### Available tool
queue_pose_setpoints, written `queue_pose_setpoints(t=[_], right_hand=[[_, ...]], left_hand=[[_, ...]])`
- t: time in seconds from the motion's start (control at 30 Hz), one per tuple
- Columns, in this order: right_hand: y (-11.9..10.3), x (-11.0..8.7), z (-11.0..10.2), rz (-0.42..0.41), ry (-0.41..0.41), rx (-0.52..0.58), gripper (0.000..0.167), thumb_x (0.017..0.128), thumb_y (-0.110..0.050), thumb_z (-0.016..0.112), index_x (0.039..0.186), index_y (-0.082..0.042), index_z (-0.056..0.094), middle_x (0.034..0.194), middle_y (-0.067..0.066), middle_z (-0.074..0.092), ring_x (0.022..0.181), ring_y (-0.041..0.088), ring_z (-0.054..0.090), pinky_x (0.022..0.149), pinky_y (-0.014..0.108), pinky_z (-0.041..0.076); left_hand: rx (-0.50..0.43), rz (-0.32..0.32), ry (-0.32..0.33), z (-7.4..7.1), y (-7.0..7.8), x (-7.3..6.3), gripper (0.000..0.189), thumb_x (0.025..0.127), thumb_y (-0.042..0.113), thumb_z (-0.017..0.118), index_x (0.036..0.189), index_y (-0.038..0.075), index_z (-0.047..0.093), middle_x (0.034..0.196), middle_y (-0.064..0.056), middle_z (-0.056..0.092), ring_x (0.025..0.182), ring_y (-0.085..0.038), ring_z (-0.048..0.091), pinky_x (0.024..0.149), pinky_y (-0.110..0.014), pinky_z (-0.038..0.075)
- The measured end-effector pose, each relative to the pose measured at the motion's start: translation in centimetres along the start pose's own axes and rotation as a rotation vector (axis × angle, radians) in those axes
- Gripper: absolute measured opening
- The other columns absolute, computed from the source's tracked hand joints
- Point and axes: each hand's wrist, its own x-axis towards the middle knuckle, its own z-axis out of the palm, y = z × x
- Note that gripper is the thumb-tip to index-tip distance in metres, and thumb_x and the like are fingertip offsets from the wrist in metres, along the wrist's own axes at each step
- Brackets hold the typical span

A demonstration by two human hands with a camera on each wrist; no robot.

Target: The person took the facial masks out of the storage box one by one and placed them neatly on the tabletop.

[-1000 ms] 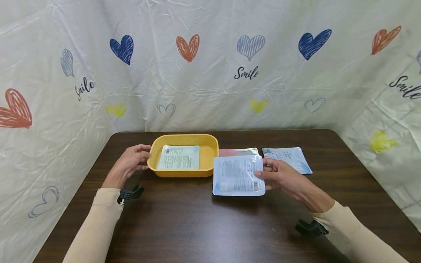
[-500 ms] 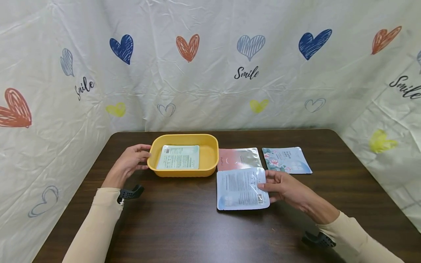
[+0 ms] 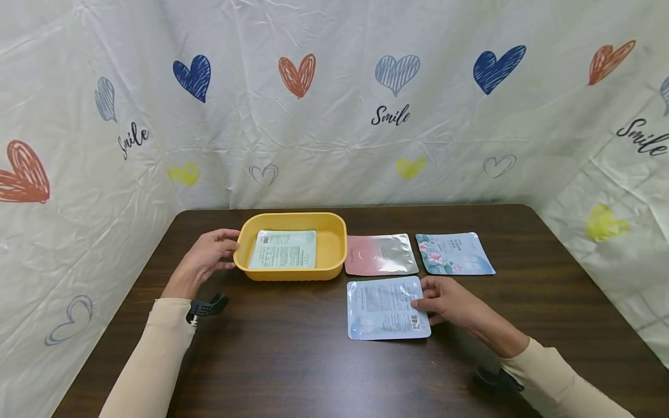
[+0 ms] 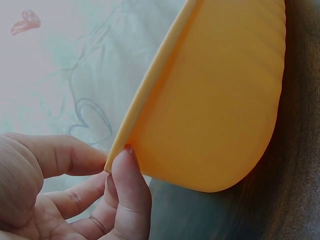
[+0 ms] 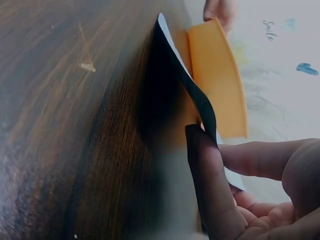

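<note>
Head view: one pale-green sachet [image 3: 284, 249] is contained in the yellow tray [image 3: 331, 244], whose rim is pinched by the left hand [image 3: 210, 254]. Three seem left outside: a light-blue sachet [image 3: 384, 307], pinched over the desk [image 3: 261, 348] by the right hand [image 3: 452, 302], and the pink-and-silver sachet [image 3: 381, 254] and flower-printed sachet [image 3: 456, 253] farther back.

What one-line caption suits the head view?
Left hand pinching the rim of a yellow tray, right hand holding a pale blue packet in front of a pink-and-silver packet.
</note>
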Motion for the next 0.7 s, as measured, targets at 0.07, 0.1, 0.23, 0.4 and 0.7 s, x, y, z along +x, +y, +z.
queue_pose_setpoints(t=[0.07, 0.1, 0.23, 0.4, 0.7], right_hand=[[-0.1, 0.0, 0.1, 0.007, 0.016, -0.016, 0.033, 0.095, -0.004, 0.066, 0.120, 0.012, 0.051, 0.099, 0.012, 0.074, 0.084, 0.022, 0.072, 0.071, 0.039, 0.062], [-0.1, 0.0, 0.2, 0.009, 0.021, -0.020, 0.033, 0.095, -0.004, 0.066, 0.119, 0.012, 0.051, 0.098, 0.012, 0.073, 0.083, 0.021, 0.072, 0.070, 0.039, 0.062], [-0.3, 0.1, 0.4, 0.011, 0.031, -0.040, 0.033, 0.095, -0.005, 0.067, 0.118, 0.012, 0.051, 0.093, 0.010, 0.072, 0.083, 0.020, 0.070, 0.070, 0.037, 0.062], [-0.5, 0.0, 0.0, 0.012, 0.033, -0.123, 0.037, 0.094, -0.009, 0.069, 0.120, 0.012, 0.053, 0.088, 0.009, 0.067, 0.084, 0.021, 0.067, 0.072, 0.040, 0.062], [-1.1, -0.3, -1.1, 0.009, 0.043, -0.253, 0.041, 0.093, -0.007, 0.063, 0.127, 0.014, 0.051, 0.087, 0.011, 0.069, 0.089, 0.024, 0.070, 0.075, 0.042, 0.062]], left_hand=[[-0.002, 0.001, 0.000, 0.0, 0.0, 0.0, 0.051, 0.103, 0.013, 0.055, 0.151, 0.004, 0.043, 0.140, -0.025, 0.048, 0.101, -0.028, 0.060, 0.079, -0.031, 0.061], [-0.002, 0.001, 0.000, 0.0, 0.0, 0.0, 0.051, 0.103, 0.013, 0.055, 0.151, 0.004, 0.043, 0.140, -0.025, 0.048, 0.101, -0.028, 0.060, 0.079, -0.031, 0.061], [-0.004, 0.004, 0.001, 0.0, -0.1, 0.0, 0.050, 0.103, 0.012, 0.054, 0.151, 0.003, 0.043, 0.139, -0.025, 0.048, 0.100, -0.027, 0.060, 0.078, -0.031, 0.061], [-0.002, 0.000, 0.009, 0.1, -0.1, 0.0, 0.049, 0.103, 0.014, 0.055, 0.150, 0.004, 0.044, 0.138, -0.024, 0.049, 0.098, -0.026, 0.060, 0.078, -0.030, 0.061], [0.001, -0.003, 0.011, 0.0, 0.0, 0.0, 0.050, 0.103, 0.015, 0.056, 0.150, 0.005, 0.044, 0.139, -0.024, 0.048, 0.102, -0.029, 0.059, 0.079, -0.030, 0.061]])
